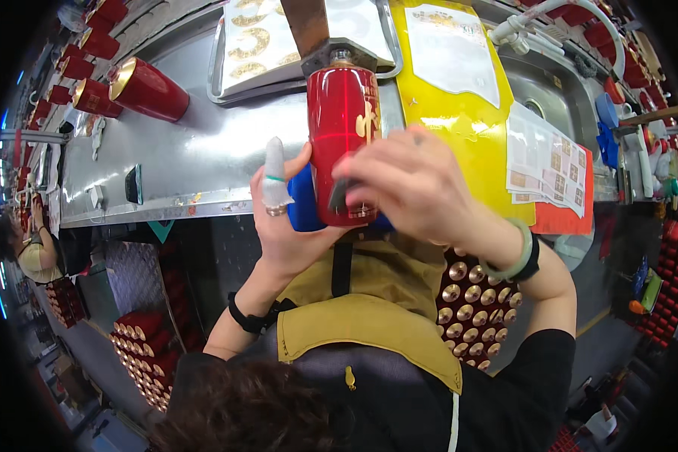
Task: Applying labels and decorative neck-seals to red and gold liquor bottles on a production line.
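A glossy red bottle with gold lettering lies with its neck toward a dark metal holder and its base toward me. My left hand supports it at the lower left side and base, fingers curved against it. One finger there wears a white cover with a green band. My right hand pinches a small dark flat scraper against the lower part of the bottle; motion blurs these fingers. Something blue shows beside the bottle, partly hidden by it and my left hand.
Behind the bottle is a metal tray with gold-printed sheets. Two red bottles lean at the left on the steel table. Rightward are a yellow mat, printed sheets and a sink. Gold-topped bottles stand below.
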The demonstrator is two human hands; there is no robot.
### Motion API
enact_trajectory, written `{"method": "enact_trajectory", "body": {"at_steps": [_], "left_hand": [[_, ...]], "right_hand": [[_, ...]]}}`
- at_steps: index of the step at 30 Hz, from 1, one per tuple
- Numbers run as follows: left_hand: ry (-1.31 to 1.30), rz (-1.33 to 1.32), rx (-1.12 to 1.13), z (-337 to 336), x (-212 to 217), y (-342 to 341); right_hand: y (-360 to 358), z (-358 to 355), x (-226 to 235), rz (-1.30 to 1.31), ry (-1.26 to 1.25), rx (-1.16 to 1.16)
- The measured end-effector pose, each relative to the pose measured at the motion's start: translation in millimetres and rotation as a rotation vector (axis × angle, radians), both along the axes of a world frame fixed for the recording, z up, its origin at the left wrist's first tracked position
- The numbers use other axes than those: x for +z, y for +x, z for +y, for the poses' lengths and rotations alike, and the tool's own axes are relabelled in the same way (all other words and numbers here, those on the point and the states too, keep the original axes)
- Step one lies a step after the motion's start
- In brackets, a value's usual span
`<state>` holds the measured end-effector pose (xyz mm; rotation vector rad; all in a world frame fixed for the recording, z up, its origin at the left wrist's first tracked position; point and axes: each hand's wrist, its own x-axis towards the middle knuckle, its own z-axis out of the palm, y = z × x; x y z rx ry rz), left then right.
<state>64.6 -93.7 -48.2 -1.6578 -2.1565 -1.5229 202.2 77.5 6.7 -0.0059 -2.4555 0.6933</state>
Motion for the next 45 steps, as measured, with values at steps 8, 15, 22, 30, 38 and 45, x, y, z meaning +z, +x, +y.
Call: {"method": "enact_trajectory", "body": {"at_steps": [8, 15, 22, 30, 38, 45], "left_hand": [[-0.049, -0.182, -0.048, -4, -7, -1], [-0.234, -0.283, -0.071, -2, -12, 0], [-0.080, -0.003, -0.138, 22, 15, 0], [-0.119, -0.058, -0.200, 16, 1, -4], [-0.124, -0.003, -0.156, 19, -6, -2], [-0.148, -0.020, -0.130, 16, -4, 0]], "right_hand": [[-28, 43, -29, 0.272, 0.289, -0.114], [-15, 23, -16, 0.153, -0.096, -0.106], [16, 50, 8, 0.289, -0.794, -0.354], [128, 55, -23, -0.277, -0.549, -0.867], [265, 125, -59, -0.607, 0.266, -1.261], [210, 159, -69, -0.624, -0.088, -0.995]]}}
